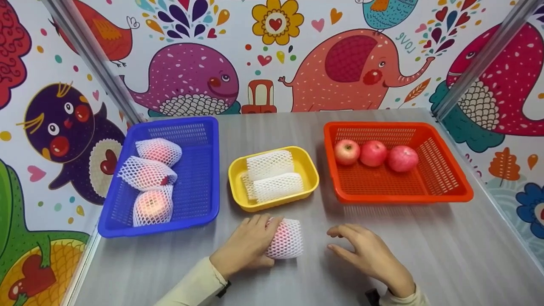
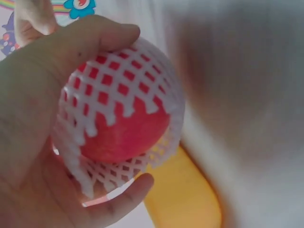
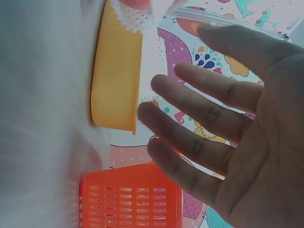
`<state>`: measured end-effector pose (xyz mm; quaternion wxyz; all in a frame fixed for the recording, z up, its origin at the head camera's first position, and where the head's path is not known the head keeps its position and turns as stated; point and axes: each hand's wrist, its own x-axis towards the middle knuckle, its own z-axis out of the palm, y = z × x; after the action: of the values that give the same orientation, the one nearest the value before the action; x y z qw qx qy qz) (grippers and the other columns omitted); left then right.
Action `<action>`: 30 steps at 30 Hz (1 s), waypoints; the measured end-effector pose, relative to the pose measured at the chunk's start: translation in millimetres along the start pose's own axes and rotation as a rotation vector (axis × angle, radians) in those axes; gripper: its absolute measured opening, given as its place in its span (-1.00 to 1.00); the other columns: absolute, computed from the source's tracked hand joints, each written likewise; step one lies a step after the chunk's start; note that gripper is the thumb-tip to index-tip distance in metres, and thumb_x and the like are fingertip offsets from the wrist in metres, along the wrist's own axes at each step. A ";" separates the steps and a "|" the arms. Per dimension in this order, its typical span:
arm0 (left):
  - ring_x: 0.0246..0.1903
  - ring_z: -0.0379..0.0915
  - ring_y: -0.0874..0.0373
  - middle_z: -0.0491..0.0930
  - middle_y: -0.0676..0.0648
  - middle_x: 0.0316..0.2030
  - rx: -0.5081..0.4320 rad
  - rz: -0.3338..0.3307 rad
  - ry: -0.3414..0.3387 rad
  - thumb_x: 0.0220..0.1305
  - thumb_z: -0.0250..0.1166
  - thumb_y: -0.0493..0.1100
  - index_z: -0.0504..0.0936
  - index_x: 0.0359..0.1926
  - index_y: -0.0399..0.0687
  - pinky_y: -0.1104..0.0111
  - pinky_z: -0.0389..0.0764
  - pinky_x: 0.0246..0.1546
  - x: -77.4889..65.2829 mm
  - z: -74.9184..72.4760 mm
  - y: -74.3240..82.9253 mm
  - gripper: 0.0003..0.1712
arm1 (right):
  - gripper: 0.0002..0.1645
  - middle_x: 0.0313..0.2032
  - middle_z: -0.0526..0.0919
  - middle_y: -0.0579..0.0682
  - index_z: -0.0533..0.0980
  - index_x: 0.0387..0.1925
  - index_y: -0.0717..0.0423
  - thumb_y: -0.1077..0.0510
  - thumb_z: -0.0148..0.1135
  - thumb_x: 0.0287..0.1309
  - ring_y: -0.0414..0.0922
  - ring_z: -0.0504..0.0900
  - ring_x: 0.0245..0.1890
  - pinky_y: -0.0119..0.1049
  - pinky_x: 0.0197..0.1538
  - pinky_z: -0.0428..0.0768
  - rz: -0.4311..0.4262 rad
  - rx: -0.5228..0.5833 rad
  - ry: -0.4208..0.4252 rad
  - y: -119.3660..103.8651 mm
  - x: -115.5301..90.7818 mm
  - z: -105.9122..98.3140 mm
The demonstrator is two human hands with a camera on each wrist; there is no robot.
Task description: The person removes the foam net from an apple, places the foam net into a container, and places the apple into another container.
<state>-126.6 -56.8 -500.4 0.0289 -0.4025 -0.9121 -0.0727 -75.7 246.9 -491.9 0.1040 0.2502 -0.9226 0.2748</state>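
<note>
My left hand (image 1: 248,244) grips a red apple (image 2: 128,130) that sits inside a white foam net sleeve (image 1: 287,240), in front of the yellow basket (image 1: 239,199). The left wrist view shows thumb and fingers around the sleeve, with the apple's red skin bare at its open end. To the right, my right hand (image 1: 367,253) is held apart from the apple, its fingers spread and slightly bent with nothing in them. In the right wrist view its palm and fingers (image 3: 204,114) show in front of the yellow and red baskets.
Left stands a blue basket (image 1: 195,178) with three net-sleeved apples (image 1: 153,206) along its left side. More foam net sleeves (image 1: 278,187) lie in the yellow basket. At right, a red basket (image 1: 395,197) holds three bare apples (image 1: 373,153). Printed wall panels (image 1: 272,55) border the table.
</note>
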 end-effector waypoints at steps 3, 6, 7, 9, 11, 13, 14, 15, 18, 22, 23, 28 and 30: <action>-0.01 0.47 -0.03 0.50 -0.17 0.06 -0.019 -0.002 0.011 -0.24 0.56 0.23 0.31 0.37 -0.18 0.12 0.56 -0.05 1.1 -8.1 2.3 0.17 | -0.76 -0.23 0.67 -0.28 0.64 -0.19 -0.13 0.13 0.49 0.10 -0.26 0.64 -0.22 -0.21 -0.18 0.65 -0.037 0.012 0.038 0.1 2.4 1.6; 0.00 0.47 -0.02 0.50 -0.15 0.06 -0.040 0.012 0.030 -0.24 0.55 0.23 0.31 0.38 -0.17 0.13 0.55 -0.03 2.1 -15.8 5.3 0.17 | -0.75 -0.27 0.66 -0.27 0.64 -0.21 -0.13 0.17 0.51 0.06 -0.28 0.62 -0.24 -0.27 -0.19 0.63 -0.087 0.020 0.075 -0.4 5.5 3.1; 0.01 0.48 -0.01 0.50 -0.14 0.06 -0.045 0.016 0.036 -0.24 0.55 0.23 0.31 0.37 -0.17 0.14 0.55 -0.03 2.2 -18.1 6.4 0.16 | -0.74 -0.27 0.66 -0.26 0.64 -0.21 -0.12 0.18 0.51 0.05 -0.28 0.61 -0.24 -0.29 -0.19 0.62 -0.106 0.024 0.087 -0.6 6.7 3.7; 0.01 0.48 0.00 0.50 -0.12 0.06 -0.047 0.024 0.048 -0.25 0.54 0.23 0.31 0.37 -0.17 0.15 0.55 -0.03 2.4 -21.8 8.5 0.16 | -0.73 -0.28 0.65 -0.26 0.64 -0.22 -0.12 0.20 0.51 0.03 -0.29 0.60 -0.24 -0.35 -0.18 0.60 -0.138 0.031 0.104 -1.6 9.4 5.0; 0.01 0.49 0.01 0.50 -0.11 0.06 -0.047 0.032 0.062 -0.26 0.54 0.24 0.32 0.36 -0.17 0.17 0.55 -0.04 2.5 -24.3 10.6 0.16 | -0.72 -0.28 0.64 -0.27 0.64 -0.22 -0.11 0.22 0.51 0.02 -0.29 0.58 -0.24 -0.41 -0.16 0.57 -0.171 0.051 0.115 -3.1 12.5 7.1; -0.01 0.50 0.04 0.50 -0.11 0.05 -0.050 0.041 0.077 -0.26 0.54 0.25 0.31 0.36 -0.17 0.19 0.56 -0.06 2.5 -25.9 12.6 0.17 | -0.69 -0.25 0.64 -0.26 0.64 -0.20 -0.08 0.25 0.51 0.00 -0.27 0.58 -0.22 -0.43 -0.13 0.55 -0.215 0.082 0.126 -5.1 16.1 10.7; -0.02 0.50 0.05 0.51 -0.11 0.05 -0.049 0.049 0.087 -0.27 0.54 0.25 0.31 0.36 -0.17 0.20 0.56 -0.08 2.8 -26.2 13.6 0.18 | -0.66 -0.23 0.64 -0.25 0.64 -0.17 -0.06 0.26 0.51 -0.01 -0.25 0.58 -0.20 -0.44 -0.11 0.55 -0.234 0.099 0.128 -6.4 17.8 12.7; -0.03 0.51 0.06 0.51 -0.10 0.04 -0.051 0.057 0.098 -0.27 0.54 0.26 0.31 0.36 -0.18 0.21 0.57 -0.10 3.2 -26.4 14.6 0.18 | -0.63 -0.19 0.64 -0.23 0.64 -0.14 -0.04 0.28 0.51 -0.03 -0.23 0.58 -0.18 -0.43 -0.09 0.54 -0.257 0.114 0.133 -7.7 19.3 14.8; -0.04 0.52 0.08 0.51 -0.09 0.04 -0.071 0.080 0.127 -0.28 0.55 0.26 0.31 0.36 -0.19 0.22 0.59 -0.13 4.6 -26.6 17.6 0.19 | -0.47 -0.11 0.63 -0.13 0.60 -0.03 0.06 0.33 0.52 -0.14 -0.14 0.56 -0.13 -0.40 -0.02 0.52 -0.316 0.161 0.138 -11.9 23.0 21.5; -0.04 0.52 0.09 0.52 -0.09 0.05 -0.096 0.101 0.164 -0.31 0.56 0.23 0.31 0.35 -0.21 0.22 0.60 -0.08 7.1 -27.9 21.1 0.20 | -0.30 -0.04 0.58 -0.10 0.54 0.05 0.11 0.28 0.52 -0.28 -0.12 0.52 -0.07 -0.37 0.04 0.46 -0.326 0.168 0.133 -16.7 26.2 27.5; -0.03 0.52 0.10 0.52 -0.09 0.06 -0.101 0.109 0.169 -0.31 0.57 0.23 0.31 0.35 -0.21 0.22 0.60 -0.05 7.7 -28.4 22.0 0.21 | -0.26 -0.05 0.56 -0.10 0.53 0.07 0.12 0.26 0.53 -0.31 -0.12 0.50 -0.07 -0.35 0.04 0.45 -0.326 0.162 0.130 -17.7 27.0 28.6; 0.00 0.54 0.08 0.53 -0.12 0.07 -0.102 0.154 0.171 -0.32 0.59 0.25 0.25 0.39 -0.28 0.25 0.58 0.04 9.6 -30.6 27.2 0.29 | -0.12 0.03 0.52 -0.09 0.45 0.17 0.13 0.06 0.59 -0.28 -0.14 0.49 0.01 -0.27 0.14 0.41 -0.312 0.127 0.098 -20.6 29.3 33.3; 0.01 0.54 0.07 0.54 -0.14 0.08 -0.100 0.166 0.163 -0.31 0.60 0.25 0.21 0.42 -0.30 0.25 0.57 0.05 9.8 -31.6 28.8 0.34 | -0.06 0.07 0.52 -0.06 0.44 0.21 0.14 -0.03 0.61 -0.27 -0.11 0.49 0.06 -0.23 0.20 0.39 -0.312 0.119 0.092 -20.7 29.7 34.5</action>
<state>-112.2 -35.4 -465.0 0.0889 -0.4702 -0.8655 -0.1483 -92.2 200.6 -501.3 0.1726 0.3834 -0.8487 0.3208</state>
